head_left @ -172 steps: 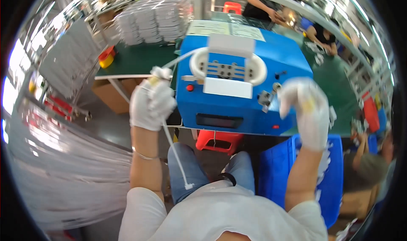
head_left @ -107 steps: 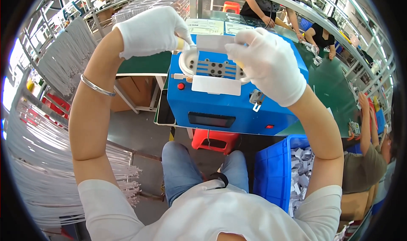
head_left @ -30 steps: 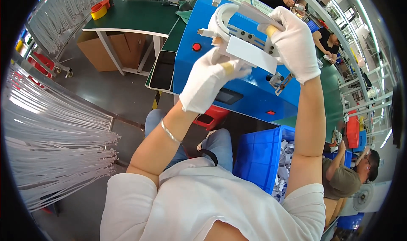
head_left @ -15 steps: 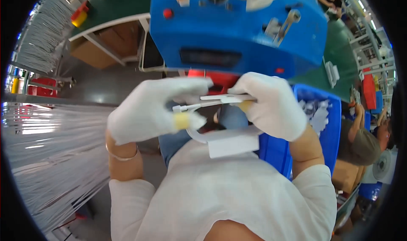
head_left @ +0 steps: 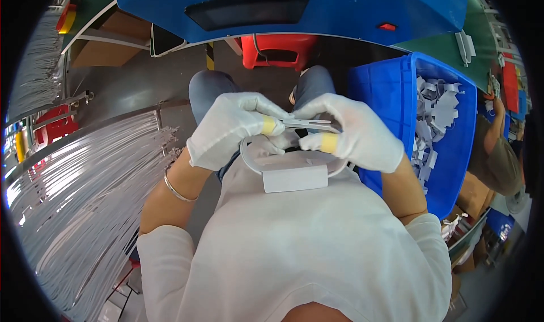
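Both my hands wear white gloves with yellow tape on a finger. My left hand and my right hand pinch the two ends of a thin flat white strip held level over my lap. Below the hands hangs a coiled white cable with a white paper label wrapped round it, resting against my white shirt. Which hand carries the coil is hidden by the gloves.
A blue machine with a dark window fills the top. A blue bin of white paper scraps stands at my right. Bundles of white cables hang on a rack at my left. Another person sits at the far right.
The coil with its label came off the blue machine's top and down to my lap. Since half a second ago my hands stay together on the strip; the view tilted further down.
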Motion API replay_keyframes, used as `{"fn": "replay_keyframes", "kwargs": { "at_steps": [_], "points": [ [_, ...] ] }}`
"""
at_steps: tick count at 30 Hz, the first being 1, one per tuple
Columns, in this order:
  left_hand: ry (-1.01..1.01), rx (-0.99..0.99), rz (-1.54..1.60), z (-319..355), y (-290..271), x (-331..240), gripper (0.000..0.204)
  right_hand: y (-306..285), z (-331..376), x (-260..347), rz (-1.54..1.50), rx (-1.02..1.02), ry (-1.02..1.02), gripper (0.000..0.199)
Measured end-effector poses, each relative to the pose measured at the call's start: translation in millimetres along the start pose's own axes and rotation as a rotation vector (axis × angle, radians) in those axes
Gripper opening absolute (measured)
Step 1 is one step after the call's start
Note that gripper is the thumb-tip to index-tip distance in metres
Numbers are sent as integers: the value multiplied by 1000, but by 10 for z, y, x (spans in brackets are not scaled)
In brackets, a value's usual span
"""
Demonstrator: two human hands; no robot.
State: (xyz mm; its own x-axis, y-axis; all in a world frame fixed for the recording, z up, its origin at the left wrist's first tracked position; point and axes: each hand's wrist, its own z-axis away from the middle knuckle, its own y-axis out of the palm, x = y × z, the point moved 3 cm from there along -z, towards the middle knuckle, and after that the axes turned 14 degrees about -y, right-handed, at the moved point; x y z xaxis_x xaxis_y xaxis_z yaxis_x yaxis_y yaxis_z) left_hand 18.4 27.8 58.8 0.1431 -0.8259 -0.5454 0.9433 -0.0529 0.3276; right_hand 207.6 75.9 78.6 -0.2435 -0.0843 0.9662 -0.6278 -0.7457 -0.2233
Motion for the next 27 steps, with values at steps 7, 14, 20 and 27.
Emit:
{"fn": "replay_keyframes", "kwargs": {
  "at_steps": [7,14,20,27],
  "points": [
    [66,-45,-69,142,163,-82,22,-138,19,-15,-353,63,145,21],
    [-81,-4,-123,184,192,-140,23,-119,-58,34,-78,33,-32,11],
    [-59,19,-132,188,204,-66,24,-90,-115,120,-30,158,144,8],
    [-111,14,-192,185,220,-81,27,-64,-102,181,126,154,36,8]
  ]
}}
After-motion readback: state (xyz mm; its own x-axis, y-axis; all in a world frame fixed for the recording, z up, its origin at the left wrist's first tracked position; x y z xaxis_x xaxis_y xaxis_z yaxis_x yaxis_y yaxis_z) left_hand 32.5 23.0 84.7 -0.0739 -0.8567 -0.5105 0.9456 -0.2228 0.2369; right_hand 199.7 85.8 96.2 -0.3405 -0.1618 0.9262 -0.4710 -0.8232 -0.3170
